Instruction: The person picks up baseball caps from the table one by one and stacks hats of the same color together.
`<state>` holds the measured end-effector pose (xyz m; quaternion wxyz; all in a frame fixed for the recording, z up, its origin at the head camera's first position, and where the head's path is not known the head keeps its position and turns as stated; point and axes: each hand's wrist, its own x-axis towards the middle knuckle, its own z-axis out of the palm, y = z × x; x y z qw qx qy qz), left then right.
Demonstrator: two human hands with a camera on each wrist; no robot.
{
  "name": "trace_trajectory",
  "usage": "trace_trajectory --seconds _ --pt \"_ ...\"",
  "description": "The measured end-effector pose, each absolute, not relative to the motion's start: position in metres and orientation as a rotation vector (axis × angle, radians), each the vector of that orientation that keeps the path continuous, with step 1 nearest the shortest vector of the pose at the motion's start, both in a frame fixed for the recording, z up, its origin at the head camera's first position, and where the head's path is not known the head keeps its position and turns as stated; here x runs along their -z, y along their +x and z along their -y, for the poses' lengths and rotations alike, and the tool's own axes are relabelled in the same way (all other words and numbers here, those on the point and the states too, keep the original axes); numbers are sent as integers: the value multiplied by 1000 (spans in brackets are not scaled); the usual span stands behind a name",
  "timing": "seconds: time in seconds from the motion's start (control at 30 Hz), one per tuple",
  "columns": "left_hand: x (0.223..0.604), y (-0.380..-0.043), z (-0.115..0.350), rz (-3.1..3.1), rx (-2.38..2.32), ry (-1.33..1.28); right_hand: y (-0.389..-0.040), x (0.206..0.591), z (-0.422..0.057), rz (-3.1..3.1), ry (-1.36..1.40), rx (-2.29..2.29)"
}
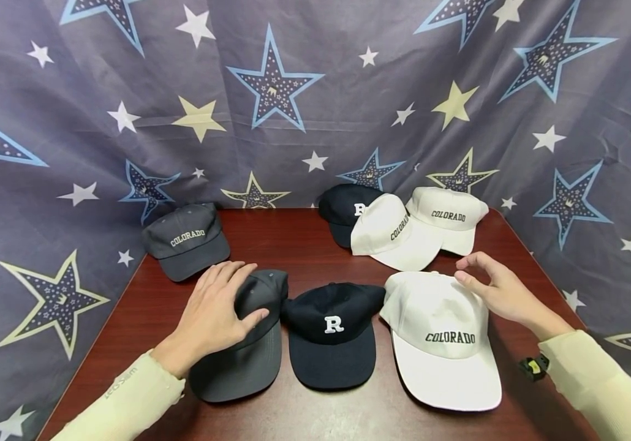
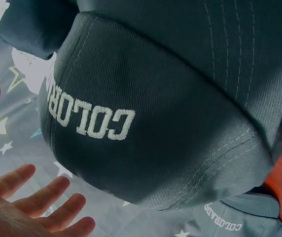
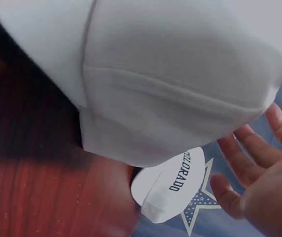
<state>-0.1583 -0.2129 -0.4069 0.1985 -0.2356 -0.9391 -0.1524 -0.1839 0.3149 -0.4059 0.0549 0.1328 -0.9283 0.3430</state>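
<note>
My left hand (image 1: 213, 309) hovers over or rests at the left side of a dark grey cap (image 1: 244, 373), fingers spread and nearly straight. The left wrist view shows that cap's COLORADO lettering (image 2: 91, 118) close up, with the fingertips apart from the crown. At the upper right of a white COLORADO cap (image 1: 442, 312) is my right hand (image 1: 500, 291), its fingers loosely bent. Those fingertips (image 3: 274, 116) reach the crown's edge in the right wrist view; contact is hard to tell. Between the two caps lies a navy cap (image 1: 332, 361) with a white R.
Farther back on the reddish wooden table (image 1: 271, 245) sit another dark grey COLORADO cap (image 1: 183, 236) at left and, at right, a navy R cap (image 1: 343, 208) partly behind a white cap (image 1: 384, 226), beside one more white cap (image 1: 448, 211). Star-patterned cloth (image 1: 315, 147) surrounds the table.
</note>
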Motion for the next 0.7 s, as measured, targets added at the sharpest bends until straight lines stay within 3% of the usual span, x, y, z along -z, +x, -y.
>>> trace_trajectory --seconds 0.37,0.7 --pt "400 -168 220 2556 509 -601 -181 399 -313 2837 326 -994" --pt "386 -196 243 2598 599 -379 -173 399 -318 2765 263 -981"
